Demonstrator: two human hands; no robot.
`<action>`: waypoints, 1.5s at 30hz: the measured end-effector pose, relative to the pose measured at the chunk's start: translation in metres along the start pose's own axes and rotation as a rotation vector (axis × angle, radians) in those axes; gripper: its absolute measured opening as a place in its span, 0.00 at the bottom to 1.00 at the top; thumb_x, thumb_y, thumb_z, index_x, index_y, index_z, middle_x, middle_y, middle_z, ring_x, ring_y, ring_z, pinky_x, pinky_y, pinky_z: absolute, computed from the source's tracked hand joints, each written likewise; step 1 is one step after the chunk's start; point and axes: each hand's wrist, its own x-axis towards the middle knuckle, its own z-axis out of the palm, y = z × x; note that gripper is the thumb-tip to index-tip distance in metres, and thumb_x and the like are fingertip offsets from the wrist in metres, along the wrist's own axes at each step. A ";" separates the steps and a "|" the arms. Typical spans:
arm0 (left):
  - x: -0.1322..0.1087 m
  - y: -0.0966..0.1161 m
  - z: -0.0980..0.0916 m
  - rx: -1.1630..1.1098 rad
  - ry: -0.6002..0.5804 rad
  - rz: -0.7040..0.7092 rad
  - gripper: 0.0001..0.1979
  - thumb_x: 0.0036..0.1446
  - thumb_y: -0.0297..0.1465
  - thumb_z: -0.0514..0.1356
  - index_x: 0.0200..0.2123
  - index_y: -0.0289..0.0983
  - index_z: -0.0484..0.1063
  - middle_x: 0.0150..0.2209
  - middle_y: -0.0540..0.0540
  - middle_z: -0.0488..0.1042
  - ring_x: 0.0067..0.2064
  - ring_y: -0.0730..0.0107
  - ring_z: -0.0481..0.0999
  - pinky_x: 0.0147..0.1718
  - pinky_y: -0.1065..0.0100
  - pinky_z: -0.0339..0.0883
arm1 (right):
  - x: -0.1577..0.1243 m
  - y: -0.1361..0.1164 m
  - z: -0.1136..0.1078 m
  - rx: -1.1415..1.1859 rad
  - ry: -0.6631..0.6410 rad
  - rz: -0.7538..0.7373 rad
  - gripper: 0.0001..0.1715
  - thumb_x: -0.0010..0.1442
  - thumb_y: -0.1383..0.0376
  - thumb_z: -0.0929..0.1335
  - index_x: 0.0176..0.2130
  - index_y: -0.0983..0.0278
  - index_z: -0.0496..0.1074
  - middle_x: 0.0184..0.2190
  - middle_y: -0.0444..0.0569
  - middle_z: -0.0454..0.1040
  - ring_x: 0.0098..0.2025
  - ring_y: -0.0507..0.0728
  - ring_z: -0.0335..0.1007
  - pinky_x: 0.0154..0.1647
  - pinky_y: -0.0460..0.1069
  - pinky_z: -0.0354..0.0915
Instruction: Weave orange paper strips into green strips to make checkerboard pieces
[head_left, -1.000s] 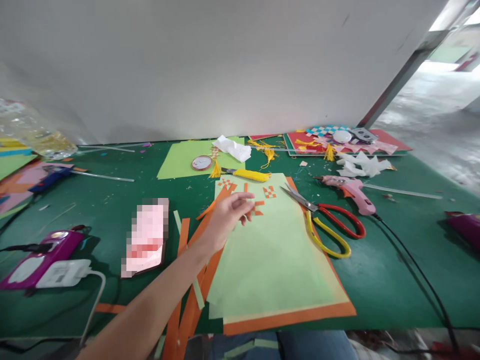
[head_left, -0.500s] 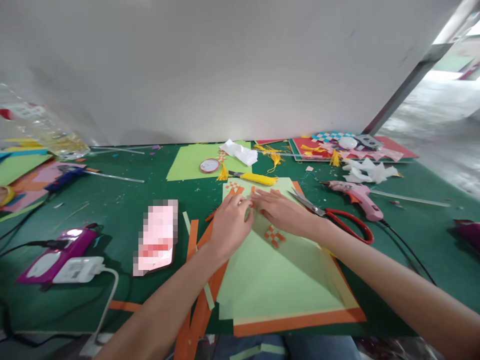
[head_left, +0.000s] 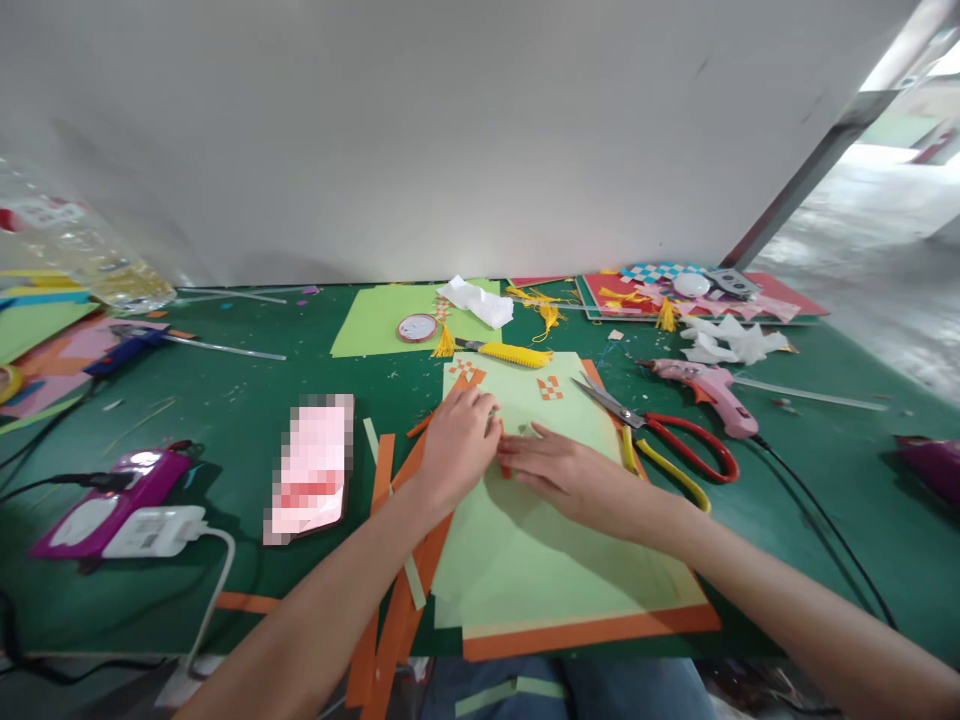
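Observation:
My left hand (head_left: 461, 435) is closed, its curled fingers and thumb at a small orange paper strip (head_left: 504, 462). My right hand (head_left: 562, 472) lies flat beside it, fingers stretched out and tips touching the strip. Both rest over light green paper sheets (head_left: 570, 570), which overlap an orange sheet (head_left: 592, 632). Above my right hand sits a small orange-and-green woven paper piece (head_left: 550, 387); another woven piece (head_left: 466, 368) lies at the sheet's upper left. How the strip joins other paper is hidden by my fingers.
Red-handled scissors (head_left: 690, 445), yellow-handled scissors (head_left: 671, 470) and a pink glue gun (head_left: 709, 390) lie right. A yellow utility knife (head_left: 514, 354) is behind the sheets. Orange strips (head_left: 382, 490), a phone (head_left: 311, 470) and a purple power strip (head_left: 120, 500) lie left.
My right hand has moved down the sheet, uncovering the upper woven piece and covering the lower one. The yellow scissor handles now show more. My left hand stays nearly in place.

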 end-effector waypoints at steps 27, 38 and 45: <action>0.002 -0.002 -0.001 -0.012 -0.011 -0.018 0.08 0.61 0.27 0.53 0.39 0.37 0.72 0.41 0.44 0.76 0.46 0.59 0.73 0.45 0.61 0.67 | -0.002 -0.001 0.020 0.243 0.344 -0.060 0.10 0.64 0.66 0.66 0.37 0.64 0.78 0.39 0.51 0.80 0.49 0.57 0.72 0.53 0.55 0.68; 0.001 -0.002 0.003 -0.019 0.026 -0.034 0.08 0.61 0.28 0.54 0.40 0.37 0.73 0.41 0.43 0.76 0.45 0.57 0.73 0.43 0.60 0.67 | -0.009 -0.003 -0.005 1.124 0.127 0.393 0.16 0.59 0.54 0.70 0.40 0.62 0.81 0.37 0.52 0.80 0.42 0.58 0.73 0.47 0.54 0.66; 0.002 0.000 0.000 -0.028 -0.007 -0.044 0.09 0.61 0.28 0.54 0.41 0.36 0.73 0.42 0.42 0.76 0.46 0.56 0.73 0.44 0.59 0.67 | -0.010 -0.001 -0.002 1.154 0.157 0.457 0.17 0.57 0.53 0.71 0.36 0.64 0.82 0.30 0.50 0.78 0.35 0.54 0.68 0.39 0.51 0.63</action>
